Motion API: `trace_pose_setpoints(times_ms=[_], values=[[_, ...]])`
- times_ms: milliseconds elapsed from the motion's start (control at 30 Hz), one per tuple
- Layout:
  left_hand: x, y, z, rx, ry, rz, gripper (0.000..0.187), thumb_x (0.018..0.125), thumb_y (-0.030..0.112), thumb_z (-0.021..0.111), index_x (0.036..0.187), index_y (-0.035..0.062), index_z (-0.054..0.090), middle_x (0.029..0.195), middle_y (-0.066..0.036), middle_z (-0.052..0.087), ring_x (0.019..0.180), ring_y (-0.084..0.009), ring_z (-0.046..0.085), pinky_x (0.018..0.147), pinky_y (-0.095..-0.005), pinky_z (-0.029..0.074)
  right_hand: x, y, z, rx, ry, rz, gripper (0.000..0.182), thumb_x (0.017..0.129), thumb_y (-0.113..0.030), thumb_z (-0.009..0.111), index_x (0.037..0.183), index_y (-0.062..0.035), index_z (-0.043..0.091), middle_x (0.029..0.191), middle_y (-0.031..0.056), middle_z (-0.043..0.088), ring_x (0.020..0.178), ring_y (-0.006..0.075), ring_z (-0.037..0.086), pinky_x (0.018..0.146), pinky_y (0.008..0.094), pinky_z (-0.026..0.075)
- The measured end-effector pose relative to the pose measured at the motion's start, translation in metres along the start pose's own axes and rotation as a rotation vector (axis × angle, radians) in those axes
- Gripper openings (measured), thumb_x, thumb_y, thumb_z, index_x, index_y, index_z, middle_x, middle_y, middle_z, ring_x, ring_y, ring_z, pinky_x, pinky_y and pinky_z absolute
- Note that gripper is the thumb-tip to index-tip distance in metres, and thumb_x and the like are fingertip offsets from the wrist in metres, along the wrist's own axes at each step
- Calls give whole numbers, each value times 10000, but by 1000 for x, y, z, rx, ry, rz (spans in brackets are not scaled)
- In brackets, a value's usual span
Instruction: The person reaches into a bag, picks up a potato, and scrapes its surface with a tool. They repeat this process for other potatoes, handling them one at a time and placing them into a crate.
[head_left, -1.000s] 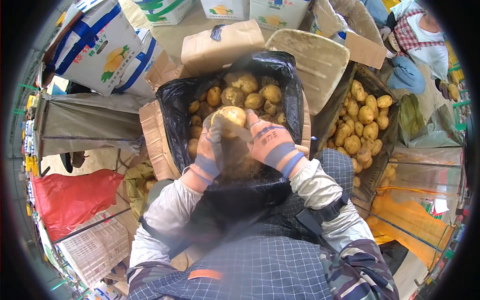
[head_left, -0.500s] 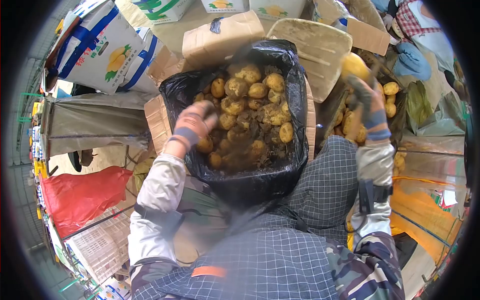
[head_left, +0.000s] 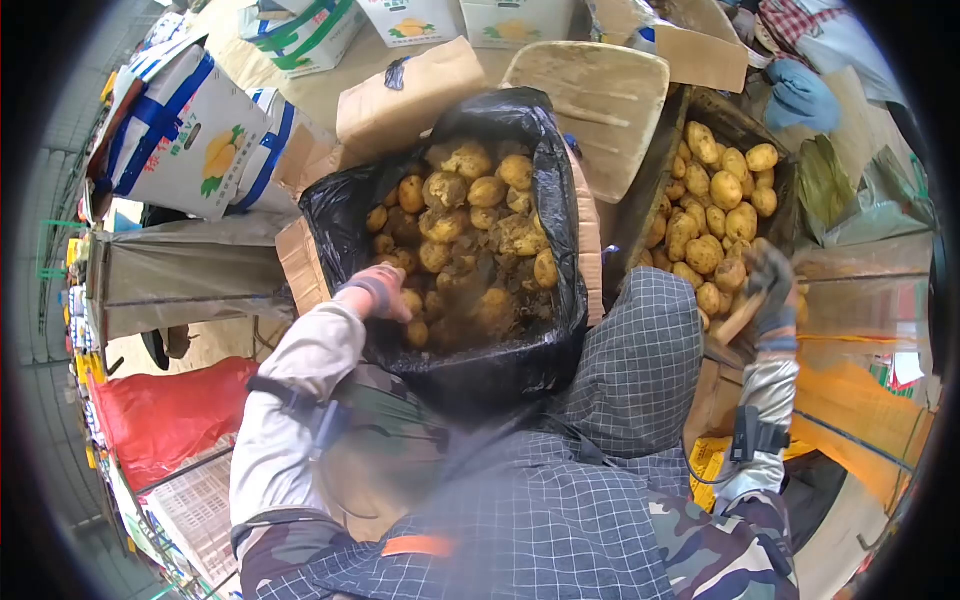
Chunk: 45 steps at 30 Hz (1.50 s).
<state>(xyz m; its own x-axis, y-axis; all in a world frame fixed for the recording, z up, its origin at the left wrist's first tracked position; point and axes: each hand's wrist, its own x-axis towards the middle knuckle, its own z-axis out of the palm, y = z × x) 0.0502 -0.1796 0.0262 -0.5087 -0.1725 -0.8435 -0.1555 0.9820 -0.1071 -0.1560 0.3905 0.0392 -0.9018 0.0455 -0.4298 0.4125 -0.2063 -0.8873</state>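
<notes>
My gloved left hand (head_left: 382, 292) reaches over the near left side of a box lined with a black plastic bag (head_left: 470, 375), its fingers at the dirt-covered potatoes (head_left: 445, 190); what it grips, if anything, is hidden. At the right, my gloved right hand (head_left: 770, 290) is closed around a tan, flat-looking handle (head_left: 738, 320) beside the near right edge of a dark crate (head_left: 645, 225). Cleaner yellow potatoes (head_left: 726, 190) fill that crate.
A worn, pale plastic scoop or tray (head_left: 590, 105) lies between box and crate. Printed cartons (head_left: 200, 140) stand at the left. A red sheet (head_left: 175, 410) hangs lower left, an orange one (head_left: 850, 420) right. Part of another person (head_left: 840, 50) shows at top right.
My right hand has come down toward me, and the potato at it is gone from its fingers. My left hand has moved down to the box's near left side. The view has shifted.
</notes>
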Motion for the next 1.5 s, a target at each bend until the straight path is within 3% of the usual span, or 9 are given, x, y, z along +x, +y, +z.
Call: trace_pose_setpoints(times_ms=[133,233,267,333,433,900,1100,1300,1500], values=[[-35,-20,3,-1277,38,423,609,894,393,685,1335,-16,586,1265,-149,678,1177,-263,649,1035,-377,493,-60,-89,136,-254,-534,-286,430,1025,-272,516,1365,-10,528,1221,160,647,717,98,610,576,206,480],[-70,0,17,-2240,-342,925,536,994,319,583,1415,-5,512,1377,-151,608,1228,-273,616,1079,-399,476,-98,-68,219,-206,-956,-398,445,1002,-266,550,1373,-23,519,1099,114,694,722,78,610,569,217,507],[-74,8,32,-1814,330,974,537,1011,341,551,1419,-6,509,1373,-156,609,1238,-276,608,1084,-403,470,-112,-50,248,-486,-887,-450,464,947,-268,620,1352,-62,529,1073,139,699,793,162,651,652,292,542],[-79,18,41,-1638,652,986,552,1034,377,504,1432,-5,495,1381,-159,600,1262,-273,589,1095,-405,456,-133,1,291,-903,-759,-710,530,871,-270,712,1332,-103,512,1077,209,694,1008,371,685,853,451,556],[-97,25,32,-2259,117,1007,584,1047,411,467,1460,-2,461,1417,-149,567,1298,-252,555,1107,-396,438,-156,35,314,-1160,-844,-559,522,888,-270,684,1339,-101,482,1145,211,680,1106,397,639,958,458,500],[-108,33,-2,-891,1212,528,787,752,241,832,1423,37,474,1303,-173,595,1180,-319,612,989,-381,499,-147,50,343,-1550,-919,-486,506,900,-285,647,1327,-50,506,1125,211,687,1088,369,654,930,438,521],[-105,27,-4,-655,1171,419,824,735,195,794,1457,18,438,1379,-201,561,1240,-348,577,1055,-407,455,-157,63,343,-1585,-1028,-618,508,888,-309,662,1298,-40,530,1050,194,714,1012,342,696,872,426,550],[-90,33,1,-1365,968,675,766,788,171,762,1459,6,432,1369,-164,565,1249,-262,567,1065,-374,450,-151,81,338,-1531,-995,-788,486,883,-308,669,1255,-23,538,1002,182,720,974,329,701,866,428,549],[-82,23,5,-1674,717,735,742,860,346,706,1463,24,419,1330,-125,601,1220,-237,596,1014,-340,486,-128,57,341,-1207,-950,-367,603,857,-211,695,1405,-72,487,1116,149,691,910,267,685,819,388,541]])
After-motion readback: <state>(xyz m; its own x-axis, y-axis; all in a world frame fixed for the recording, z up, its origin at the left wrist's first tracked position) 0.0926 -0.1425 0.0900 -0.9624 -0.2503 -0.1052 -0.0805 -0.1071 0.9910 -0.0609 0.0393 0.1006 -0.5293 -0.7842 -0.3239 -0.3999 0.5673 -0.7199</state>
